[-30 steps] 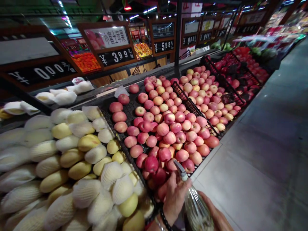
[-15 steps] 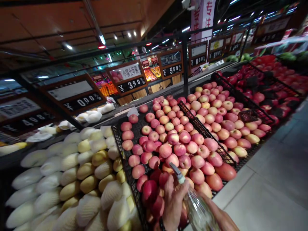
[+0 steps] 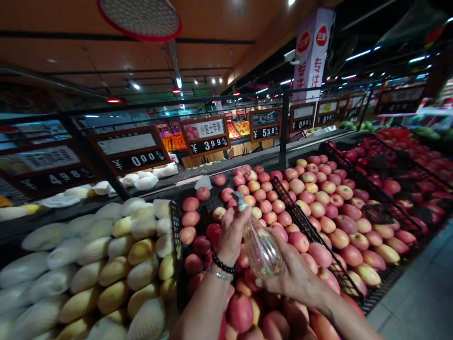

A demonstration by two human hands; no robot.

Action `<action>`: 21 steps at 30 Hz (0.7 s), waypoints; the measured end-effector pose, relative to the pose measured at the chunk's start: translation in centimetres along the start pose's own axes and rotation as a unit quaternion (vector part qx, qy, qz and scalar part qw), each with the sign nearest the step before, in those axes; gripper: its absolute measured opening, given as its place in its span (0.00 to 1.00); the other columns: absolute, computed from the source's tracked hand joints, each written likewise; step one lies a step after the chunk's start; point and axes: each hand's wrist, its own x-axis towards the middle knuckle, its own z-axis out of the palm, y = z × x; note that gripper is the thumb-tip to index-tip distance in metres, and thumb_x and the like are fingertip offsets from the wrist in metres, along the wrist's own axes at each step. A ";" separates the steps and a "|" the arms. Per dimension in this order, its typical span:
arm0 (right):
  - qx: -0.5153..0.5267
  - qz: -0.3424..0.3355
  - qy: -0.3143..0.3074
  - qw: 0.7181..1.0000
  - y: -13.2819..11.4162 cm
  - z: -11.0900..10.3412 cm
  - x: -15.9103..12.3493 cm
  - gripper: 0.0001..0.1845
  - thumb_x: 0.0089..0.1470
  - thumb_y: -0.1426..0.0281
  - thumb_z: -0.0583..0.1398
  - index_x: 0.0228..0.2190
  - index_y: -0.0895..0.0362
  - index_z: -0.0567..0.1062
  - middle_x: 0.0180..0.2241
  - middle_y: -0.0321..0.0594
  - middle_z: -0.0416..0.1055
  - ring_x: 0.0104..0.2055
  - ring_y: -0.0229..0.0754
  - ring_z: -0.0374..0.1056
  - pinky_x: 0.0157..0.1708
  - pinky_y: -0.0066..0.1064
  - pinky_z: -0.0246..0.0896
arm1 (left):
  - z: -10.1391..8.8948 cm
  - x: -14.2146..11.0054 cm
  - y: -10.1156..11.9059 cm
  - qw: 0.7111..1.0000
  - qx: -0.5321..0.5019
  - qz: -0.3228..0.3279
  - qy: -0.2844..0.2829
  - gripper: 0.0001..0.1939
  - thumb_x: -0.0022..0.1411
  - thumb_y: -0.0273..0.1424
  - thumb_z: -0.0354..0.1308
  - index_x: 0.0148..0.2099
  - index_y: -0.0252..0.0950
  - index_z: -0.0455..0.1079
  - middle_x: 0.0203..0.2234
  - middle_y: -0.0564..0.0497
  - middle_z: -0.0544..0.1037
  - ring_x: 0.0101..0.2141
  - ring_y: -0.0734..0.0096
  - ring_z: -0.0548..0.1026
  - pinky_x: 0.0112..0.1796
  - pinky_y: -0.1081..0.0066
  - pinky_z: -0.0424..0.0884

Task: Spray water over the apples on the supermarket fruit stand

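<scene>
Bottle (image 3: 262, 249) now farther over apples (image 3: 299, 241) (held two-handed).

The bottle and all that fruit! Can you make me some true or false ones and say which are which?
1. The left hand and right hand both hold the bottle. True.
2. The bottle is solid black. False: it is see-through.
3. In the picture, the yellow fruit is left of the apples. True.
4. All the yellow fruit is bare. False: some pieces wear white nets.
5. The left wrist wears a black bracelet. True.
</scene>
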 end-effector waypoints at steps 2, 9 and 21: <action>0.015 -0.004 -0.010 1.000 -0.5 -0.3 2.5 0.56 0.51 0.67 0.78 0.74 0.45 0.61 0.66 0.44 0.76 0.60 0.56 0.79 0.55 0.45 0.81 | -0.2 2.5 0.8 1.000 0.005 0.019 0.000 0.26 0.65 0.53 0.74 0.50 0.37 0.81 0.40 0.48 0.85 0.39 0.62 0.80 0.43 0.65 0.74; -0.002 -0.001 -0.003 1.000 -1.0 -1.2 10.4 0.52 0.50 0.64 0.78 0.71 0.47 0.64 0.61 0.44 0.80 0.54 0.55 0.81 0.52 0.46 0.82 | -1.5 11.8 0.9 0.999 -0.012 0.044 -0.029 0.23 0.63 0.49 0.76 0.51 0.38 0.83 0.45 0.48 0.86 0.47 0.59 0.79 0.51 0.64 0.71; -0.013 0.017 0.014 1.000 2.2 -4.9 10.0 0.60 0.53 0.60 0.78 0.76 0.49 0.56 0.67 0.49 0.75 0.63 0.59 0.78 0.61 0.52 0.79 | 2.8 11.8 -1.7 0.998 -0.052 0.006 -0.036 0.28 0.63 0.51 0.76 0.55 0.38 0.78 0.48 0.44 0.86 0.46 0.59 0.83 0.48 0.63 0.78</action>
